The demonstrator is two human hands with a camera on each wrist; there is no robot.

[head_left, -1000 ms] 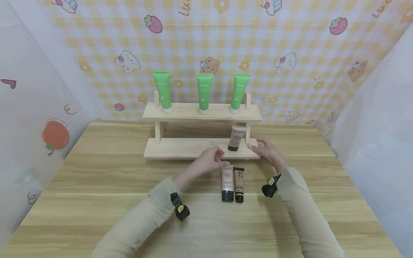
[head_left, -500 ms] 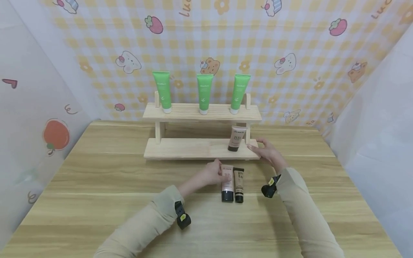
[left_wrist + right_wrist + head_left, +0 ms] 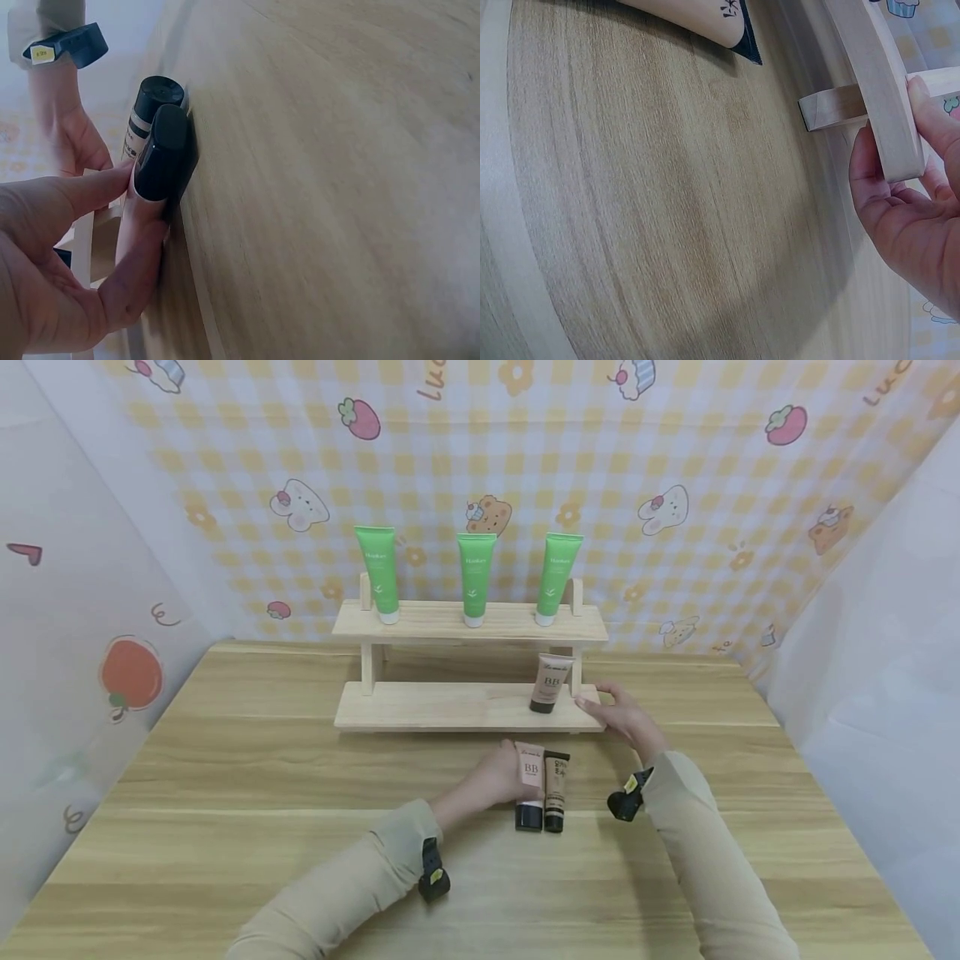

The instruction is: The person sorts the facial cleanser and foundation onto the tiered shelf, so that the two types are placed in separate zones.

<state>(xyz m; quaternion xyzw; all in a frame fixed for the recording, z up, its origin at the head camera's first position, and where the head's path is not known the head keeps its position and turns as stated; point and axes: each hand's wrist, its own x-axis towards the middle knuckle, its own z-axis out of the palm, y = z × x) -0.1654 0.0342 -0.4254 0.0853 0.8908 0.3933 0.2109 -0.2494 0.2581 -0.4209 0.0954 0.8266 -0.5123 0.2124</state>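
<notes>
In the head view my left hand (image 3: 497,778) is at a pink BB cream tube (image 3: 531,768) with a black cap, lying on the table in front of the stand. The left wrist view shows thumb and fingers pinching this tube (image 3: 142,217) from both sides, just below its cap. Alongside it lies a beige tube (image 3: 557,785) with a black cap and dark lettering. My right hand (image 3: 626,718) grips the right end of the wooden two-tier stand (image 3: 427,703), thumb above the lower board and fingers under it. Another BB cream tube (image 3: 550,683) stands cap-down on that board.
Three green tubes (image 3: 474,578) stand spaced along the stand's upper board (image 3: 427,622). The wood-grain table (image 3: 247,760) reaches back to a checked, printed backdrop (image 3: 420,468). White sheets (image 3: 862,693) hang at both sides.
My left hand has come down from the lower board's front edge onto the lying BB cream tube and taken hold of it. The beige tube has shifted slightly. My right hand stays put.
</notes>
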